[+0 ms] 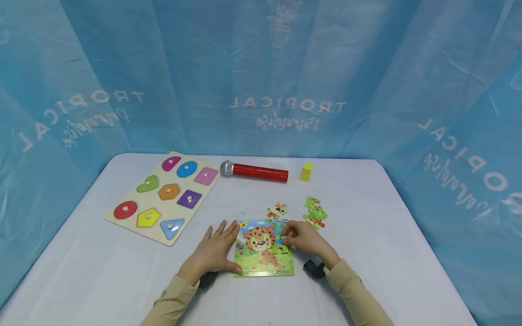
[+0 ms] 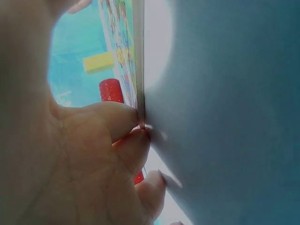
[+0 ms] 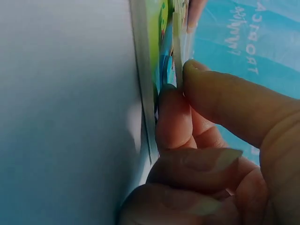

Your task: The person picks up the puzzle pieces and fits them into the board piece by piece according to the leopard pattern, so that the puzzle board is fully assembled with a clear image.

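A jigsaw puzzle board with a spotted leopard cub picture lies flat near the table's front. My left hand lies along its left side with fingers spread and thumb at the lower left corner. In the left wrist view, fingertips touch the edge of the board. Above the board's right side, my right hand pinches a thin puzzle piece between thumb and forefinger, its other fingers curled. Its printed face is mostly hidden. Loose puzzle pieces lie just behind the board, and more puzzle pieces lie to its right.
A wooden shape board with several coloured knobbed shapes lies at the left. Behind are a red toy microphone and a yellow block. Blue curtains enclose the white table at the back and sides.
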The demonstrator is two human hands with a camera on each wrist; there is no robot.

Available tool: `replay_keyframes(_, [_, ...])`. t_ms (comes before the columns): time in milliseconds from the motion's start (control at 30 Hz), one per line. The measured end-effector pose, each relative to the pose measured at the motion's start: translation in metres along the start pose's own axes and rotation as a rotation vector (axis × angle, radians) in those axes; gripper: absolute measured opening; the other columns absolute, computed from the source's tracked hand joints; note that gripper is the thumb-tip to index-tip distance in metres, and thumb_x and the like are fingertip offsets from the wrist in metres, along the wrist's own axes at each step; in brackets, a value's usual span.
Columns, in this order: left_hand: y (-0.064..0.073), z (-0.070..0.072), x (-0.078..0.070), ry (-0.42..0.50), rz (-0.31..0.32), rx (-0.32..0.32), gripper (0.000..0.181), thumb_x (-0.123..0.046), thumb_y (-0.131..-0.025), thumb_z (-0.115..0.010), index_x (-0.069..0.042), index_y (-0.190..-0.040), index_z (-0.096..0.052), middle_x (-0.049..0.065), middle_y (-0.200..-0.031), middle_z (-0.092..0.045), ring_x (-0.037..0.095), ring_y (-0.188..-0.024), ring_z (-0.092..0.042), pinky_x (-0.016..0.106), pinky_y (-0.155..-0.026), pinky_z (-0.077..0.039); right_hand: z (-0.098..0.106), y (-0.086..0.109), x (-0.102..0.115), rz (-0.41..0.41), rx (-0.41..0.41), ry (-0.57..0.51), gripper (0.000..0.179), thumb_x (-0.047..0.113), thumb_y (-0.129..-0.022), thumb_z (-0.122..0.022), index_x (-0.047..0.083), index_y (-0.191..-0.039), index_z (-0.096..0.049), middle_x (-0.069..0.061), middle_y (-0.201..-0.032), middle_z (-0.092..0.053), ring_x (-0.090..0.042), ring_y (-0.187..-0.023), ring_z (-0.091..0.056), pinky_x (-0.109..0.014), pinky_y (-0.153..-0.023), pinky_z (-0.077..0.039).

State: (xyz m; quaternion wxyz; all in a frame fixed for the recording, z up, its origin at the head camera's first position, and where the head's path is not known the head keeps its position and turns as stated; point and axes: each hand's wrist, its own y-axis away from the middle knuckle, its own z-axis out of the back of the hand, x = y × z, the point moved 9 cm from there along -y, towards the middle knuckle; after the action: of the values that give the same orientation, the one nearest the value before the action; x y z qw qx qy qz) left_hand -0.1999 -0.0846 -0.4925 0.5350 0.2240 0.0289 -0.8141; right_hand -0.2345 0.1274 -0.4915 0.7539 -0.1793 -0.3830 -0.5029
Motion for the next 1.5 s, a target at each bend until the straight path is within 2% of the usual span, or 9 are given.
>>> replay_keyframes(267, [0.003,0.001,0.003,-0.003,0.014,-0.009,0.120,-0.059,-0.059,-0.083,-0.007,-0.152,-0.029,0.010,-0.161,-0.023,0.038,-0.150,-0.012,0.064,-0.119,-0.009,0.001,0.000,0.004,0.022,-0.040,0.112,0.010,0.017,-0.084,-0.075,0.016,-0.084,-0.064,0.005,-0.066,-0.053,-0.006,-0.056,-0.043,-0.019,-0.051,-0.036])
replay_keyframes(500, [0.003,0.004,0.004,0.004,0.019,-0.014,0.120,-0.058,-0.059,-0.084,-0.006,-0.152,-0.029,0.010,-0.161,-0.024,0.038,-0.150,-0.012,0.064,-0.119,-0.008,0.000,-0.004,0.004,0.022,-0.024,0.114,0.010,0.018,-0.085,-0.074,0.016,-0.085,-0.064,0.005,-0.066,-0.053,-0.006,-0.056,-0.043,-0.019,-0.051,-0.036])
replay_keyframes(633, [0.002,0.004,0.004,0.014,0.024,-0.008,0.120,-0.059,-0.058,-0.084,-0.007,-0.152,-0.029,0.009,-0.162,-0.023,0.037,-0.151,-0.012,0.064,-0.119,-0.008,0.004,-0.009,0.002,-0.005,-0.020,0.070,0.008,0.019,-0.087,-0.072,0.015,-0.087,-0.065,0.003,-0.069,-0.056,-0.009,-0.057,-0.045,-0.020,-0.050,-0.036])
replay_keyframes(733, [0.002,0.003,0.003,0.022,0.020,-0.008,0.120,-0.059,-0.058,-0.084,-0.007,-0.152,-0.029,0.010,-0.161,-0.023,0.038,-0.150,-0.012,0.064,-0.119,-0.008,0.014,-0.017,-0.001,-0.042,-0.072,0.050,0.006,0.019,-0.088,-0.070,0.015,-0.090,-0.066,0.002,-0.075,-0.059,-0.011,-0.062,-0.047,-0.022,-0.053,-0.039])
replay_keyframes(867, [0.001,0.001,0.003,0.024,0.018,-0.002,0.120,-0.059,-0.058,-0.083,-0.008,-0.152,-0.029,0.009,-0.162,-0.023,0.037,-0.151,-0.011,0.064,-0.119,-0.007,0.032,-0.031,-0.005,-0.080,-0.177,0.084,0.008,0.015,-0.087,-0.071,0.014,-0.094,-0.068,0.001,-0.087,-0.064,-0.012,-0.068,-0.051,-0.024,-0.058,-0.043])
replay_keyframes(1000, [0.000,-0.001,0.001,0.026,0.011,0.004,0.121,-0.060,-0.058,-0.083,-0.008,-0.152,-0.029,0.008,-0.162,-0.022,0.037,-0.151,-0.011,0.064,-0.119,-0.007,0.044,-0.045,-0.008,-0.087,-0.234,0.128,0.016,0.011,-0.085,-0.073,0.013,-0.099,-0.069,-0.004,-0.099,-0.068,-0.012,-0.073,-0.054,-0.026,-0.064,-0.046])
replay_keyframes(1300, [0.000,-0.003,0.000,0.024,0.016,0.003,0.121,-0.061,-0.057,-0.083,-0.008,-0.152,-0.030,0.008,-0.162,-0.024,0.036,-0.151,-0.012,0.063,-0.120,-0.007,0.043,-0.064,-0.015,-0.088,-0.185,0.164,0.033,0.006,-0.080,-0.076,0.015,-0.111,-0.068,-0.004,-0.112,-0.067,-0.021,-0.102,-0.060,-0.041,-0.090,-0.051])
replay_keyframes(1367, [0.000,-0.003,0.000,0.023,0.020,0.004,0.121,-0.060,-0.057,-0.083,-0.008,-0.152,-0.030,0.008,-0.162,-0.023,0.036,-0.151,-0.012,0.062,-0.120,-0.007,0.041,-0.067,-0.015,-0.083,-0.172,0.182,0.035,0.006,-0.080,-0.077,0.014,-0.112,-0.068,-0.004,-0.111,-0.067,-0.021,-0.103,-0.060,-0.041,-0.091,-0.051])
replay_keyframes(1500, [-0.001,-0.002,0.001,0.023,0.028,0.003,0.121,-0.060,-0.057,-0.083,-0.009,-0.152,-0.030,0.008,-0.162,-0.023,0.036,-0.151,-0.011,0.062,-0.120,-0.007,0.040,-0.070,-0.016,-0.099,-0.150,0.212,0.037,0.009,-0.080,-0.077,0.014,-0.116,-0.067,-0.004,-0.105,-0.064,-0.018,-0.093,-0.058,-0.037,-0.082,-0.051])
